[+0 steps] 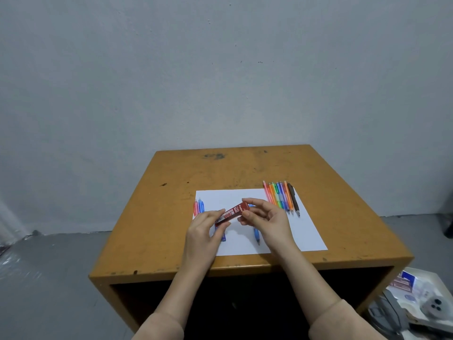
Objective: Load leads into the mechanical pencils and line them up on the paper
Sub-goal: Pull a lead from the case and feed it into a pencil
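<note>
A red lead case marked 2B hovers over the white paper. My left hand pinches its lower left end and my right hand pinches its upper right end. A red and a blue pencil lie at the paper's left edge. Another blue pencil shows under my left hand, and one more blue pencil lies under my right hand. Several coloured pencils lie side by side at the paper's top right corner.
The paper lies on a worn yellow-brown wooden table against a grey wall. To the lower right, on the floor, sits a white tray holding boxes and small items.
</note>
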Demonstrator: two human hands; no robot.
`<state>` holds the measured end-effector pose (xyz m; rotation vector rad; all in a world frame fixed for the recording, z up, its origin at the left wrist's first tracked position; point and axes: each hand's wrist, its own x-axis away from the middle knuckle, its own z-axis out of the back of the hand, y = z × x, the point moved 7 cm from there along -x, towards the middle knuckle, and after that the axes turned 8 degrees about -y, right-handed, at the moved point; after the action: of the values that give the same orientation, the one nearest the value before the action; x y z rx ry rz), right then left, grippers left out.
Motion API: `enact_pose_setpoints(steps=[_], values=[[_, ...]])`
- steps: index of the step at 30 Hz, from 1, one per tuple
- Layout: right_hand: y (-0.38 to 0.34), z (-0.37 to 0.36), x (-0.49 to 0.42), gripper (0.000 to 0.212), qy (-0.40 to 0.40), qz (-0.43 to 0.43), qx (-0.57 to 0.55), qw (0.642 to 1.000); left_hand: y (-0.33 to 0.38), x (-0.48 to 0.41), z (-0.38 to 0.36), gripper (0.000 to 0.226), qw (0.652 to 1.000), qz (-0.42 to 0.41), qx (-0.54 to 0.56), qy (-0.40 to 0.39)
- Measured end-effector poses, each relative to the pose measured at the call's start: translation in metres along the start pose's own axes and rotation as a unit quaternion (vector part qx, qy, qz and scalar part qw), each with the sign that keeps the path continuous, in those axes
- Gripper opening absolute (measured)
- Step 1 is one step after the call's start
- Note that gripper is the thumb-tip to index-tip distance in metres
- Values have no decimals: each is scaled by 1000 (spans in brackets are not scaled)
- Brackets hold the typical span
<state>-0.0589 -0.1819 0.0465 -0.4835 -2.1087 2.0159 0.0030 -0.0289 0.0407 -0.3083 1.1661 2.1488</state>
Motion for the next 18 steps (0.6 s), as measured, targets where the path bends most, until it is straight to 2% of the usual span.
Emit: enact_pose_setpoints(steps=[7, 14, 18], values=[[-2, 8, -1, 26, -2, 21, 107, 994, -3, 5, -3, 33, 1000, -16, -9, -7], [1, 17, -5, 21, -17, 17, 133, 991, -2, 7, -7, 30, 998, -37, -36, -20], [3, 20, -5, 25, -33, 39, 165, 985, -3, 7, -8, 30, 998, -42, -42, -19]])
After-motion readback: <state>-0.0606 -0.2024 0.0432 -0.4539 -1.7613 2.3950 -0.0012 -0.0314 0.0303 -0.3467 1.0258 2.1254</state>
